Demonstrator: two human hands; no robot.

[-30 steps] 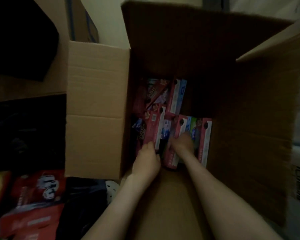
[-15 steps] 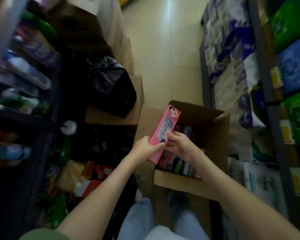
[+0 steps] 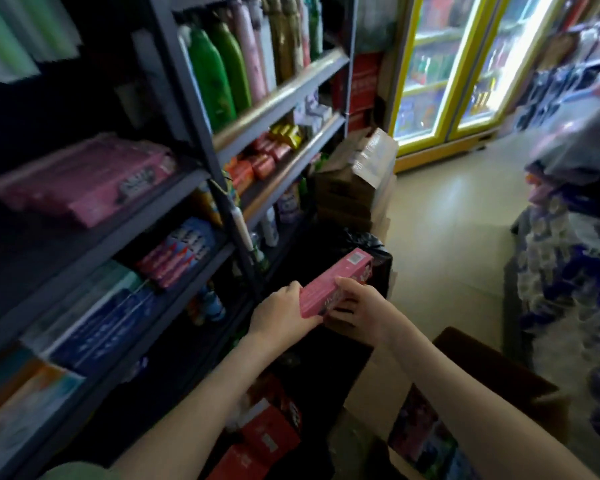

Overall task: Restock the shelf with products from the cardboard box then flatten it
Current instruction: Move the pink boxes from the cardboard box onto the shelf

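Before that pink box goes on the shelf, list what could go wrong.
1. The left hand and right hand hold the pink box in the air by the black bag; a slip may drop it among floor clutter.
2. The open cardboard box sits close on the right; a step could catch it.

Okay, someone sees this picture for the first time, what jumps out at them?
The brightly lit cooler with its yellow frame glows at the far end of the aisle, top right, in a dim shop. Near centre, the pink box is gripped by the left hand and right hand. At left, a blurred stack of pink boxes lies on the dark shelf.
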